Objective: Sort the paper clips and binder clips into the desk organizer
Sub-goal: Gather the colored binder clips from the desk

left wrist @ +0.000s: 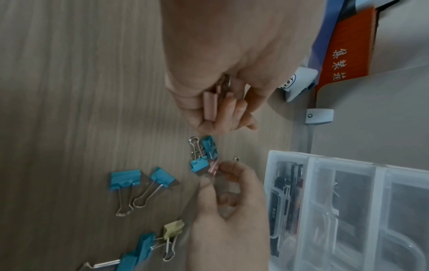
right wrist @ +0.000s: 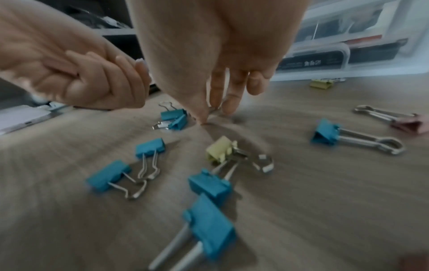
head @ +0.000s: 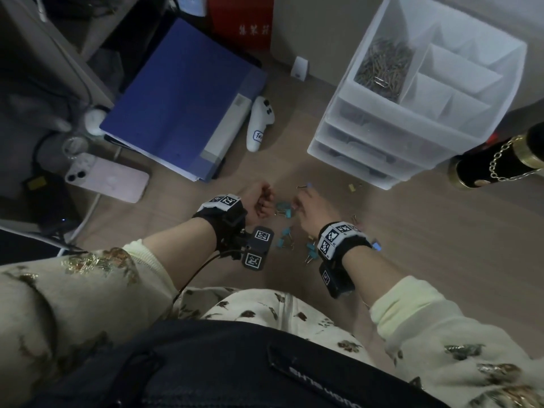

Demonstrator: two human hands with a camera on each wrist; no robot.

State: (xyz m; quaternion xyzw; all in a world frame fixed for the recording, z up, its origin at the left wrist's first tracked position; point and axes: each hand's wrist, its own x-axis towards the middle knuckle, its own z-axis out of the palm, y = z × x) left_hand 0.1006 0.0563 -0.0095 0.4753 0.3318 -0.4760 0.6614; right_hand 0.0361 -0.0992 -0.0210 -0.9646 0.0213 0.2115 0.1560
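Several blue binder clips (head: 284,212) (right wrist: 209,185) lie scattered on the wooden desk between my hands, along with a yellow one (right wrist: 219,151). My left hand (head: 260,201) is curled round pink binder clips (left wrist: 210,105). Beside it, my right hand (head: 304,206) reaches down to the desk, thumb and forefinger pinching a small pink binder clip (left wrist: 213,167) next to two blue ones (left wrist: 204,155). The clear desk organizer (head: 382,128) stands at the back right, and one top compartment holds a heap of paper clips (head: 382,69).
A blue folder (head: 182,95), a pink phone (head: 109,179) and a white controller (head: 260,125) lie to the left. A black cylinder with a gold chain (head: 497,160) lies right of the organizer. Another yellow clip (head: 351,187) and a pink clip (right wrist: 406,124) lie apart.
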